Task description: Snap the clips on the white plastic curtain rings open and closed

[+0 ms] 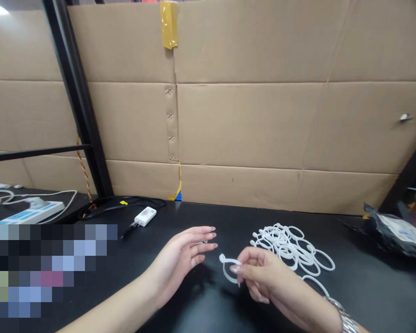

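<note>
One white ring is pinched between the thumb and fingertips of the right hand, and it hangs just above the black counter, near its front and roughly midway between the two hands. That grip is pressed together on the ring's right side, so most of the loop and the small knob at its top stick out to the left, free of the fingers. The left hand lies just beside it, palm turned inward, its grip spread and flat with the fingers stretched toward the ring. A tiny pale speck shows at its fingertips, too small to tell what it is.

As I judge it, the hold is a good one for a thin, springy loop: a light fingertip pinch at one edge leaves the rest open for the other hand to reach. Squeezing harder would likely bend it out of round. It would be wise to work over the bare counter in front of the hands rather than over the pile of rings behind the right hand, where loose loops overlap and could snag.

Farther back lie a white charger with its cable, a power strip at far left, and a dark bag at far right, all well apart from the hands.
</note>
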`<state>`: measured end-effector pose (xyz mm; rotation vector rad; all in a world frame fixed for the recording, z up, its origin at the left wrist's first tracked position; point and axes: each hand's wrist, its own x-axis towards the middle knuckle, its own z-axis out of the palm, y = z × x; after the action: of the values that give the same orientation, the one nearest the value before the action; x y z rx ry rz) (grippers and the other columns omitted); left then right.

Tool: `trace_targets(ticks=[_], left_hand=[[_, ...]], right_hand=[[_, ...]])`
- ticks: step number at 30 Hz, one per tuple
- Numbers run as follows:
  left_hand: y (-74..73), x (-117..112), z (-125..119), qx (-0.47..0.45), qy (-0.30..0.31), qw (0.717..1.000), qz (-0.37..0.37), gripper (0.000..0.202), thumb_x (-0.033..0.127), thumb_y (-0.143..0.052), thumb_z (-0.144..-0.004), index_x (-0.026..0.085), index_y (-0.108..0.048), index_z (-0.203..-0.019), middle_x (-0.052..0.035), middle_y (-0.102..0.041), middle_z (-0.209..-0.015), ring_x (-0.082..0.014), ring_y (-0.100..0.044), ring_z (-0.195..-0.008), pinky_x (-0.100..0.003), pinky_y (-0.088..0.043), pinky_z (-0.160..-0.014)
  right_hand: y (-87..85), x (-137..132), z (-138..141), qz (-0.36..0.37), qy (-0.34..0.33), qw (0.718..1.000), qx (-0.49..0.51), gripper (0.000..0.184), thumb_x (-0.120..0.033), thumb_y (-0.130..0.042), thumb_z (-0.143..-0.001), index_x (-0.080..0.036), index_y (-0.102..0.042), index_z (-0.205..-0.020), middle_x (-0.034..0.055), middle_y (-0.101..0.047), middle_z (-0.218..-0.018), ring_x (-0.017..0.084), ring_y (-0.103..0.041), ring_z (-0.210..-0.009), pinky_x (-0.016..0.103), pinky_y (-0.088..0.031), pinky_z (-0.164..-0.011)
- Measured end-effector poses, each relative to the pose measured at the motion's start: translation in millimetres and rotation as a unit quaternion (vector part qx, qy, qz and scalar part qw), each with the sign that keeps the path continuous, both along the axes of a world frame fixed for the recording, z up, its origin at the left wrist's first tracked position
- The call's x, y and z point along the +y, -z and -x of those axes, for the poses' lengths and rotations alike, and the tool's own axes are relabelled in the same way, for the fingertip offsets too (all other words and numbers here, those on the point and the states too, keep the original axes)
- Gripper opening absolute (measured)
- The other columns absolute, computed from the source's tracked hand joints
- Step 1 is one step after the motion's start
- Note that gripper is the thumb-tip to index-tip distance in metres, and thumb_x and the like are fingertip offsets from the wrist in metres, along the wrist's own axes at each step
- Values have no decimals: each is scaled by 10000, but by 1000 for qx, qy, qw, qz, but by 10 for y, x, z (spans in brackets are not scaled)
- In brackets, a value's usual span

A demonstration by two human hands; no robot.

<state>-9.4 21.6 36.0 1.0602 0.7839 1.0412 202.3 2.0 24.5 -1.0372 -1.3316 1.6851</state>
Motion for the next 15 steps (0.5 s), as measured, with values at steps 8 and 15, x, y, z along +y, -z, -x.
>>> trace_targets(ticks=[8, 15], left_hand=[[191, -106, -155, 221, -9, 949, -225, 293, 269, -641, -789, 248, -680, -1079, -63, -641, -1174, -253, -546, -1128, -395, -357, -1018], [252, -205, -158, 370, -15, 882, -290, 316, 302, -482, -897, 290, -616, -1183, -53, -582, -1283, -266, -474, -1241, -461, -346, -1039]], right_hand=[[-14, -24, 34, -4, -16, 986, 165, 153, -253, -695, -788, -120, -619, -793, 13, -611, -736, 52, -520, -536, 178, -440, -536], [51, -125, 145, 21, -73, 983, 165, 183, -264, -713, -774, -112, -612, -791, 36, -634, -745, 73, -562, -544, 219, -477, -563]])
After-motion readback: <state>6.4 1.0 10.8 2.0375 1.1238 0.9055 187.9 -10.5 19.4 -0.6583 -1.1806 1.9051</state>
